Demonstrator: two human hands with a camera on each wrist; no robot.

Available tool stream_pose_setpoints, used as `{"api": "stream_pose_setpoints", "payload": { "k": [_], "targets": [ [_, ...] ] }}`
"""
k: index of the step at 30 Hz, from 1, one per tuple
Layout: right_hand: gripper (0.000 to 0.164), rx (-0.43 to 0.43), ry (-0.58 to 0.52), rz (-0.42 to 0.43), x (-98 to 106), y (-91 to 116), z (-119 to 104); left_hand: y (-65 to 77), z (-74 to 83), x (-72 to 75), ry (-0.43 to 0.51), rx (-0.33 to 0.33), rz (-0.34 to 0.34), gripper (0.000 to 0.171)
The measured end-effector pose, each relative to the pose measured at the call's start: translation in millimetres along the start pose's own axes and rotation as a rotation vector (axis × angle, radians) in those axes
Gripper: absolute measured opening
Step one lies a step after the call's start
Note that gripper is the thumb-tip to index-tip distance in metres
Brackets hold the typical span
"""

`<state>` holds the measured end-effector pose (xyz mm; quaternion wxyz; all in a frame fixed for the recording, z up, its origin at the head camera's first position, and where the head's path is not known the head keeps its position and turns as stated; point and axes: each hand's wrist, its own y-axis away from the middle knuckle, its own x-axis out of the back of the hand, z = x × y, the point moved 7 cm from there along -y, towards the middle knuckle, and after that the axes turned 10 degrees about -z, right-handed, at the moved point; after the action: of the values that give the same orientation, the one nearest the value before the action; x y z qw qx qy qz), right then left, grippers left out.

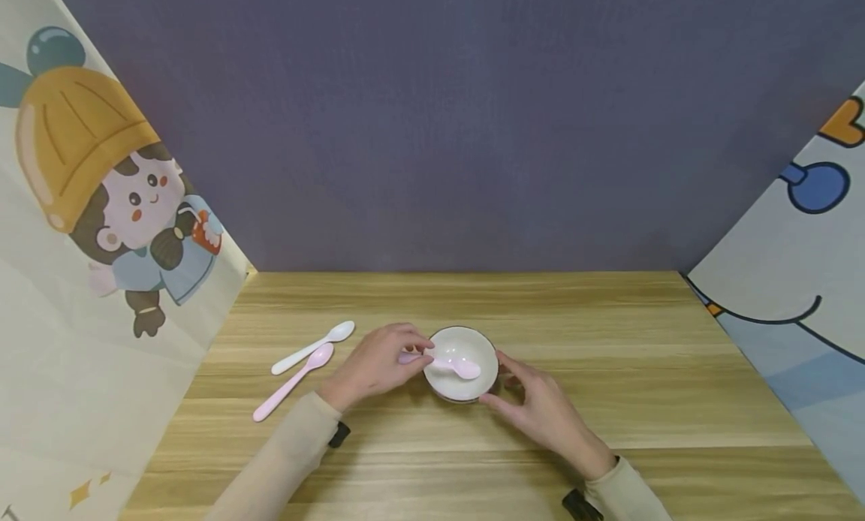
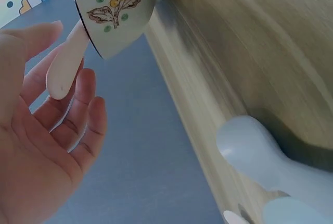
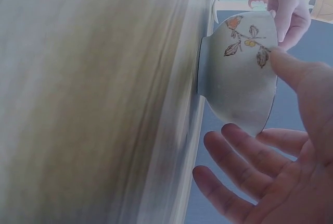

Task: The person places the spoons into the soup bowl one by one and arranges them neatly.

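A white bowl [image 1: 454, 339] with a dark rim stands upright on the table; the wrist views show a painted leaf-and-berry sprig on its outside. My left hand [image 1: 378, 359], at the bowl's left rim, pinches the handle of a pink spoon [image 1: 466, 368] between thumb and fingers. The spoon's head lies over the bowl's inside, and its pale handle end [image 2: 65, 73] sticks out past the rim in the left wrist view. From the right, my right hand [image 1: 544, 412] holds the bowl between thumb and index finger, its other fingers [image 3: 229, 156] extended beside the wall.
To the left on the wooden table [image 1: 608, 311] lie a white spoon [image 1: 311, 348] and a second pink spoon [image 1: 292, 383], side by side at a slant. A dark blue-grey panel [image 1: 459, 131] rises behind the table, with printed panels at both sides.
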<state>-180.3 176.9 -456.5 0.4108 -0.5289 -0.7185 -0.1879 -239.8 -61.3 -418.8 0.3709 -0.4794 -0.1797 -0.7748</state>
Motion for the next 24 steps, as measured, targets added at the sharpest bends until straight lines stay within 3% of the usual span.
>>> {"api": "stream_pose_setpoints", "payload": {
  "k": [11,24],
  "targets": [
    [0.078,-0.002,-0.003,-0.001,-0.6,-0.4,1.4,12.1,-7.3,8.9,0.009,-0.039,0.072,0.022],
    [0.078,-0.005,-0.001,-0.005,-1.3,-0.8,1.8,25.5,-19.8,19.1,-0.012,0.042,0.093,0.022]
  ]
}}
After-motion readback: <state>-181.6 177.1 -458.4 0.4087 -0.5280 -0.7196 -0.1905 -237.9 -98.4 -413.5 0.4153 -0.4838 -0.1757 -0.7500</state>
